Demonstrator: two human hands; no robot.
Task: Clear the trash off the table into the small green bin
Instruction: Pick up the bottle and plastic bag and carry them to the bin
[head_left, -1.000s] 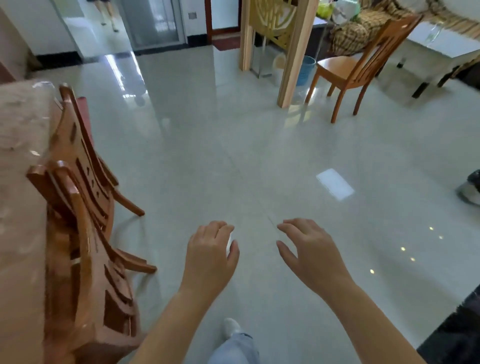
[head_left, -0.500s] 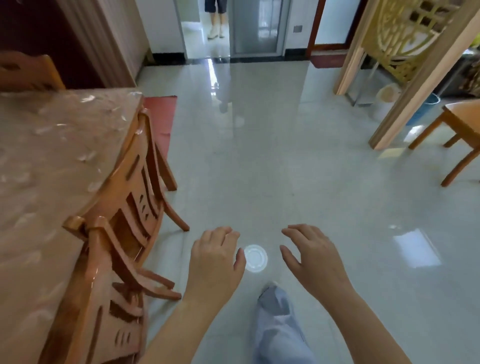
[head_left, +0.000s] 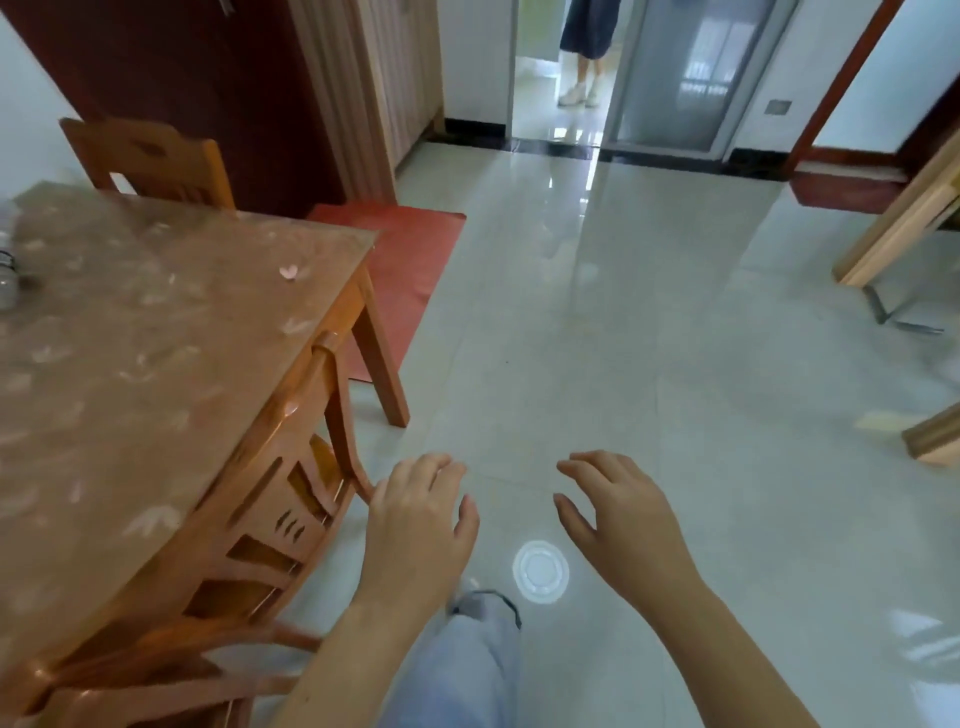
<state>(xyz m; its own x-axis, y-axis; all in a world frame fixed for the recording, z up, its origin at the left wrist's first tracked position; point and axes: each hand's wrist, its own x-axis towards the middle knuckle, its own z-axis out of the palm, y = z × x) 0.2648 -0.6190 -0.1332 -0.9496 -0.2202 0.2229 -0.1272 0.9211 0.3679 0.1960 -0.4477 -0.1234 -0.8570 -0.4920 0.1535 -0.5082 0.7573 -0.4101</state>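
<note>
The wooden table (head_left: 130, 364) with a clear patterned cover fills the left. A small pale pink scrap (head_left: 288, 272) lies on it near the far right corner, and a glass object (head_left: 8, 283) stands at the left edge. My left hand (head_left: 418, 525) and my right hand (head_left: 618, 519) hover over the floor to the table's right, both with relaxed fingers and holding nothing. The green bin is not in view.
A wooden chair (head_left: 270, 519) is tucked against the table's near side and another chair (head_left: 150, 161) stands behind it. A red mat (head_left: 410, 260) lies on the tiled floor. A person (head_left: 584, 52) stands in the far doorway. A wooden post (head_left: 898, 228) stands at right.
The view has swung left and up, bringing more of the table, the far chair and the doorway into sight. Both hands stay empty and in the same pose.
</note>
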